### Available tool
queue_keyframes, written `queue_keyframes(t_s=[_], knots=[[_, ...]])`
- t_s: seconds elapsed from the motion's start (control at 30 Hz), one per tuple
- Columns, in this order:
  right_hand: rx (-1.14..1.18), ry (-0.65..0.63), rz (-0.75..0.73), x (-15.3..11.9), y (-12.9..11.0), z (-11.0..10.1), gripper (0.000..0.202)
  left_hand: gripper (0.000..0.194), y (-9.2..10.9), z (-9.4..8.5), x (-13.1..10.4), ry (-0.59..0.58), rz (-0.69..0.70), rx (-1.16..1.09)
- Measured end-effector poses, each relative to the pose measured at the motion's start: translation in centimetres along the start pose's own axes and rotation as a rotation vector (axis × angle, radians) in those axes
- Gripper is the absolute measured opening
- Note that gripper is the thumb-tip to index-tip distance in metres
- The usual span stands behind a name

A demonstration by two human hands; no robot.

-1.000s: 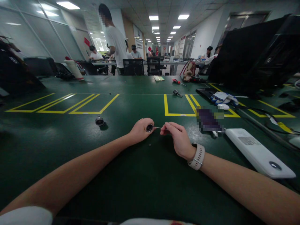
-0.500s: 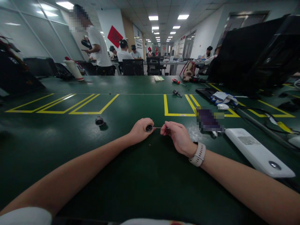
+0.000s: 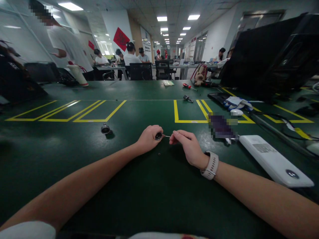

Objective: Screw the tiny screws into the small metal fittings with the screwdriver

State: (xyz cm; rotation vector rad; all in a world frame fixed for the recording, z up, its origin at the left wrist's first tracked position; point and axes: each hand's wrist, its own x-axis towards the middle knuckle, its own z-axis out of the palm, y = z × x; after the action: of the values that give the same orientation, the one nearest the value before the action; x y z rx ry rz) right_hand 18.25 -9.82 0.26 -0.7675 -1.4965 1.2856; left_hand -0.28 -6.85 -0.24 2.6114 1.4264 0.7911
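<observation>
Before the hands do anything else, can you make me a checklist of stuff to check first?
1. Left hand gripping the hollow metal part: ok, its round opening faces the camera.
2. Right hand holding the thin metal rod: ok, pinched at the fingertips.
3. Rod's far end fitted into something: cannot tell, it is too small and close to the left fingers.
4. Tiny dark piece kept from rolling away: not ok, it lies loose on the green tabletop.
5. Red screwdriver out of the way: ok, it lies well beyond both hands.
</observation>
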Motion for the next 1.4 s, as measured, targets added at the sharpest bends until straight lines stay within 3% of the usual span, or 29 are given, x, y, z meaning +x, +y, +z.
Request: queue_keyframes(t_s=[0.13,0.3,0.73,1.03,1.4], knots=[[0.247,0.050,0.132,0.5,0.3,0.0,0.026,0.015,0.0,0.0,0.0,0.035,-0.009,-0.107],[0.346,0.058,0.224,0.6,0.0,0.0,0.025,0.017,0.1,-0.1,0.0,0.028,-0.018,-0.160],[0.281,0.121,0.149,0.6,1.3,-0.6,0.027,0.014,-0.3,0.1,0.2,0.019,-0.107,-0.051],[0.175,0.144,0.135,0.5,0.8,-0.1,0.027,0.013,-0.6,0.3,0.2,0.016,-0.118,-0.022],[0.059,0.101,0.098,0.2,0.9,-0.2,0.029,0.014,-0.2,0.1,0.1,0.065,-0.152,-0.030]])
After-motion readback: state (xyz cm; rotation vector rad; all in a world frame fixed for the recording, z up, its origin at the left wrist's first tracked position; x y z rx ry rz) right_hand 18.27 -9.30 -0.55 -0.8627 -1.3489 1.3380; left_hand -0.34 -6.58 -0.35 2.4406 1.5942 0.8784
